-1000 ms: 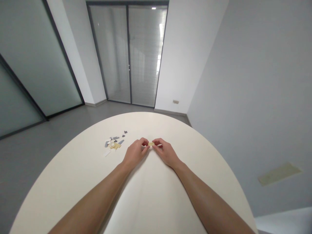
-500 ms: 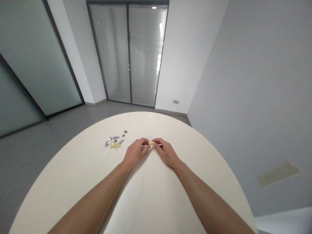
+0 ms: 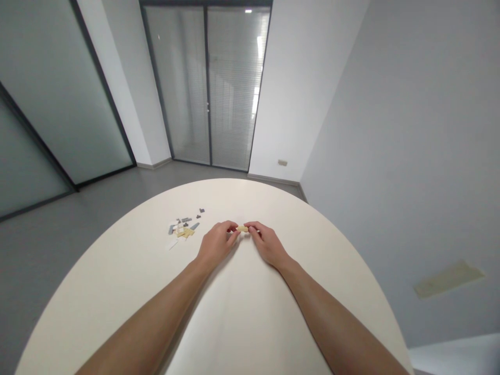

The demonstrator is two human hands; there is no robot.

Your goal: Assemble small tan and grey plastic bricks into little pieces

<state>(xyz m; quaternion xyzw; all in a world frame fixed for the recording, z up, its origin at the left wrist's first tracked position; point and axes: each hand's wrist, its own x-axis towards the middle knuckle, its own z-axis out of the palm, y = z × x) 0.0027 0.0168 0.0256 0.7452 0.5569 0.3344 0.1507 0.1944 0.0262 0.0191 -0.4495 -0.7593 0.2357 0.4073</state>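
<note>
A small pale-yellow piece, like a toy building brick (image 3: pixel 242 228), is held between my two hands above the far middle of the table. My left hand (image 3: pixel 219 240) pinches its left end between thumb and fingers. At its right end, my right hand (image 3: pixel 266 241) closes thumb and fingertips on it. The fingers cover both ends, and the piece is too small to make out its details. Left of my left hand lies a loose pile of small flat pieces (image 3: pixel 187 232) in yellow, white, grey and dark grey.
The round white table (image 3: pixel 250 323) carries everything, its curved far edge just beyond my hands. Two small dark pieces (image 3: pixel 202 211) lie behind the pile, and a thin white strip (image 3: pixel 173 245) lies in front. Beyond stand glass doors (image 3: pixel 207 104) and a grey wall (image 3: pixel 422 156) at the right.
My right fingers have shifted slightly on the yellow brick, and more of it shows between the hands. Otherwise the hands and the pile keep their places.
</note>
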